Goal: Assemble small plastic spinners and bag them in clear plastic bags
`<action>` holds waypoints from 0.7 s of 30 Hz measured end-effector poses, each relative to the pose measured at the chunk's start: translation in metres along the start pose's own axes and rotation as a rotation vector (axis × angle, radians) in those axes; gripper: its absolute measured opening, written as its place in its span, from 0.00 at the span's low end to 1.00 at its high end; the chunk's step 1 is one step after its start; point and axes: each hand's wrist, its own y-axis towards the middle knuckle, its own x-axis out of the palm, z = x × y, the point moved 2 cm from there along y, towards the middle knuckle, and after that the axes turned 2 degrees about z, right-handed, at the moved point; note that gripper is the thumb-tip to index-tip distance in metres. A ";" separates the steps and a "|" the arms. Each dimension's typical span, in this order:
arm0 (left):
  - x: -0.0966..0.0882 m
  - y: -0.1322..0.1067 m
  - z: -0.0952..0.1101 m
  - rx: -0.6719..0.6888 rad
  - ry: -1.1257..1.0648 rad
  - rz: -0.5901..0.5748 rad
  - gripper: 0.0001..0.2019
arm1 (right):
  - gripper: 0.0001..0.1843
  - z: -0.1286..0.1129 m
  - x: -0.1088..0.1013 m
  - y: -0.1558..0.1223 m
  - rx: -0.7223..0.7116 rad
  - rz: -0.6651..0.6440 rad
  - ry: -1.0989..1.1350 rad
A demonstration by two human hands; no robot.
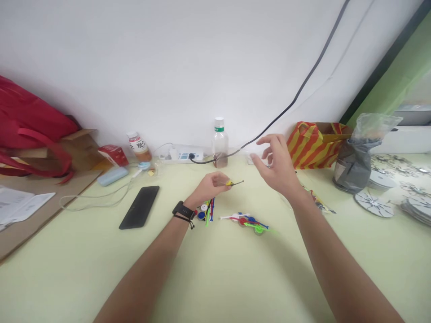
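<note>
My left hand (212, 184), with a dark watch on the wrist, pinches a small yellow plastic spinner (230, 183) whose thin pointer sticks out to the right. Raised over the back right of the table, my right hand (275, 163) is empty, its fingers curved and apart. Between my forearms lies a row of arrow spinners (243, 220) in white, red, blue and green on round bases. Beside my left wrist sits a bunch of loose coloured pointers and round pieces (206, 211), partly hidden by the hand.
A black phone (139, 207) lies left. Along the wall stand a clear bottle (220, 143), a power strip (185, 154) and a labelled drink bottle (139, 147). At right are a striped bag (313, 146), a grey bag (353, 163), white discs (373, 204) and bagged coloured pieces (319, 202).
</note>
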 end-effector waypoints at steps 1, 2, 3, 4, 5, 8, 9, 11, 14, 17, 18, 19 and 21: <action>-0.003 0.001 -0.001 -0.026 -0.066 0.034 0.20 | 0.10 0.004 0.000 0.000 0.036 -0.035 -0.030; -0.006 0.002 -0.002 -0.062 -0.136 0.052 0.21 | 0.06 0.007 0.003 -0.002 0.060 -0.148 -0.048; -0.008 0.001 -0.003 -0.105 -0.200 0.058 0.22 | 0.05 0.010 0.007 -0.004 0.071 -0.319 -0.051; -0.009 0.001 -0.003 -0.147 -0.248 0.059 0.24 | 0.05 0.011 0.014 -0.009 0.071 -0.517 -0.041; -0.010 0.000 -0.003 -0.181 -0.275 0.059 0.26 | 0.05 0.011 0.021 -0.014 0.065 -0.711 -0.020; -0.011 -0.002 -0.002 -0.227 -0.282 0.054 0.25 | 0.09 0.004 0.046 -0.031 0.047 -1.060 0.005; -0.012 -0.002 -0.002 -0.234 -0.284 0.060 0.24 | 0.11 0.001 0.054 -0.036 0.048 -1.109 -0.021; -0.013 -0.002 -0.004 -0.247 -0.312 0.091 0.22 | 0.12 -0.003 0.067 -0.043 0.066 -1.194 -0.092; -0.015 0.000 -0.005 -0.262 -0.378 0.122 0.23 | 0.04 -0.006 0.076 -0.048 0.069 -1.273 -0.123; -0.014 0.001 -0.006 -0.244 -0.356 0.102 0.26 | 0.03 -0.005 0.076 -0.049 0.077 -1.282 -0.106; -0.013 0.001 -0.006 -0.238 -0.325 0.086 0.27 | 0.04 -0.005 0.075 -0.048 0.092 -1.285 -0.108; -0.013 0.000 -0.005 -0.232 -0.290 0.066 0.28 | 0.05 -0.003 0.074 -0.048 0.110 -1.287 -0.112; -0.011 -0.001 -0.004 -0.223 -0.221 0.017 0.30 | 0.06 0.000 0.071 -0.046 0.121 -1.277 -0.117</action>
